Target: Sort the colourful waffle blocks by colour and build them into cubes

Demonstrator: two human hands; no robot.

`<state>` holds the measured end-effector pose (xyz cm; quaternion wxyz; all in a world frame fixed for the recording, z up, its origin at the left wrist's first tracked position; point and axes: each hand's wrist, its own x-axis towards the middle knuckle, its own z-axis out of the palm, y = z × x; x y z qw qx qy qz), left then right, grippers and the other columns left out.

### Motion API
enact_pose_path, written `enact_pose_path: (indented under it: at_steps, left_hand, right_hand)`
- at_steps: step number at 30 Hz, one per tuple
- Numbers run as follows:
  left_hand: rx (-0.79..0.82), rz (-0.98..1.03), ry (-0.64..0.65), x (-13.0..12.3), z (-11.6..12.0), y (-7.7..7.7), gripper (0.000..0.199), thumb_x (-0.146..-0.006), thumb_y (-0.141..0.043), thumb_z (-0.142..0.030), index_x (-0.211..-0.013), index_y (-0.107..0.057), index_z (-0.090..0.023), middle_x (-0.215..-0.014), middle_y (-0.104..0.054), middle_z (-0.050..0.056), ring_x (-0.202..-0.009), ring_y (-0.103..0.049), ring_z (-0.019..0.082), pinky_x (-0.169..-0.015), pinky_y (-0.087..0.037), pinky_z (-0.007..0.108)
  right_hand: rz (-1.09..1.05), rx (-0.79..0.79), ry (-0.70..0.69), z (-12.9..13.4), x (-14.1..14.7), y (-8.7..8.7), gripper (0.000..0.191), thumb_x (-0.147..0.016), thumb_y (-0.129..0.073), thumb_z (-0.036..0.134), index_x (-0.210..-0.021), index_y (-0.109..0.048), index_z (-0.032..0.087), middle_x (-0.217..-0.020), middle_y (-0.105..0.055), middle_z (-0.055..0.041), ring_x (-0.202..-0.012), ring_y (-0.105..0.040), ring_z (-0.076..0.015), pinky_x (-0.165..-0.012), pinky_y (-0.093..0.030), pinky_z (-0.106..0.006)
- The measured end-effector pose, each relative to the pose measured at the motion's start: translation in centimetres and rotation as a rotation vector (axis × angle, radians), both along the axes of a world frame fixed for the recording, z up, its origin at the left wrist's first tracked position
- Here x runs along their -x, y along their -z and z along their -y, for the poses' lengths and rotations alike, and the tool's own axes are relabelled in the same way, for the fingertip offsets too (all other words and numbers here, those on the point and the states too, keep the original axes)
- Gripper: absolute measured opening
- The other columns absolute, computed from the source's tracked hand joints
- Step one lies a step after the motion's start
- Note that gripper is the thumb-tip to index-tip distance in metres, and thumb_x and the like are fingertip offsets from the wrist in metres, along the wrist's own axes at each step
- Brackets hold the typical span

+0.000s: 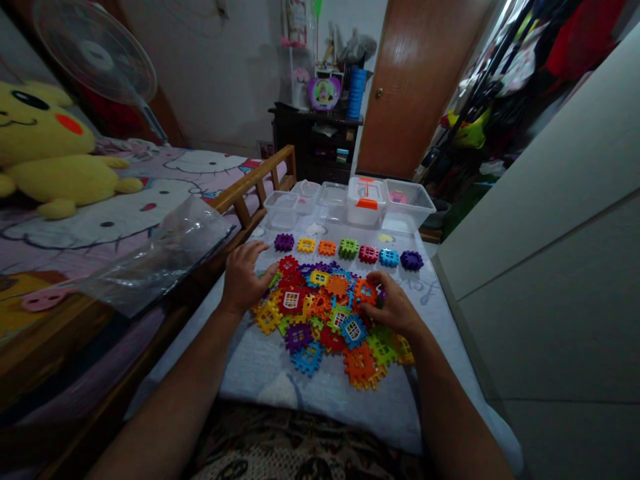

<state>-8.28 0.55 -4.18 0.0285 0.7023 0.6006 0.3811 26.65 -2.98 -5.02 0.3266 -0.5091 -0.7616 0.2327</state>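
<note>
- Patterned fabric (300, 447) lies nearest, on the near side of the pile.
- Toothed plastic pieces (291, 301) form that mixed-colour pile on the cloth-covered bench (260, 380), overlapping.
- Right hand (397, 307) is at the pile's right edge, fingers curled around an orange piece (365, 291); whether they grip it, I cannot tell.
- Left hand (245, 279) is at the pile's left edge, fingers open and spread.
- Handling of the loose pieces appears to be in hand; freeing one would probably call for a pinch clear of neighbouring teeth.
- Beyond the pile runs a colour-separated row (349, 249).
- Farther beyond it, clear containers (410, 200) flank an orange-handled box (366, 213).
</note>
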Motion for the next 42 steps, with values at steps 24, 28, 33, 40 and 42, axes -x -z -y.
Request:
enact_pose_path:
  at_steps: [24,28,33,40,42]
  left_hand:
    - [0.323,-0.243,0.643,-11.8,-0.2,-1.7,0.049,-0.077,-0.075,-0.029,-0.122,-0.062,-0.017,-0.118,-0.068,0.011,-0.109,-0.063,0.026,-0.096,-0.05,0.04]
    - [0.277,-0.195,0.656,-11.4,-0.2,-1.8,0.05,-0.077,-0.074,-0.026,-0.125,-0.06,-0.018,-0.125,-0.065,0.011,-0.115,-0.061,0.027,-0.1,-0.049,0.042]
    - [0.263,-0.189,0.678,-11.5,-0.3,-1.8,0.051,-0.076,-0.075,-0.026,-0.124,-0.059,-0.019,-0.124,-0.064,0.011,-0.115,-0.061,0.028,-0.1,-0.05,0.044]
    - [0.254,-0.215,0.666,-11.9,0.1,-1.9,0.05,-0.076,-0.074,-0.025,-0.122,-0.057,-0.017,-0.118,-0.064,0.011,-0.111,-0.061,0.028,-0.099,-0.05,0.044]
    - [0.254,-0.217,0.671,-11.9,0.0,-2.0,0.05,-0.075,-0.074,-0.024,-0.122,-0.057,-0.017,-0.118,-0.064,0.01,-0.111,-0.061,0.028,-0.099,-0.05,0.044]
  right_hand:
    - [0.027,-0.14,-0.051,0.1,0.7,0.6,0.071,-0.077,-0.078,0.038,-0.14,-0.046,0.023,-0.131,-0.058,-0.0141,-0.121,-0.057,-0.0317,-0.104,-0.048,-0.054]
    - [0.1,-0.142,-0.033,-0.1,0.5,0.7,0.058,-0.078,-0.077,0.037,-0.13,-0.057,0.023,-0.124,-0.062,-0.0122,-0.119,-0.057,-0.0325,-0.103,-0.047,-0.054]
    - [0.099,-0.144,-0.038,-0.1,0.7,0.8,0.049,-0.081,-0.074,0.032,-0.127,-0.059,0.022,-0.116,-0.065,-0.011,-0.109,-0.06,-0.0292,-0.095,-0.05,-0.049]
    - [0.102,-0.158,-0.04,-0.1,0.8,0.7,0.05,-0.079,-0.072,0.029,-0.127,-0.059,0.023,-0.112,-0.066,-0.0094,-0.105,-0.06,-0.0283,-0.093,-0.05,-0.047]
    - [0.104,-0.16,-0.034,-0.1,0.8,0.7,0.053,-0.079,-0.072,0.028,-0.13,-0.058,0.023,-0.113,-0.066,-0.0096,-0.107,-0.06,-0.0287,-0.095,-0.049,-0.048]
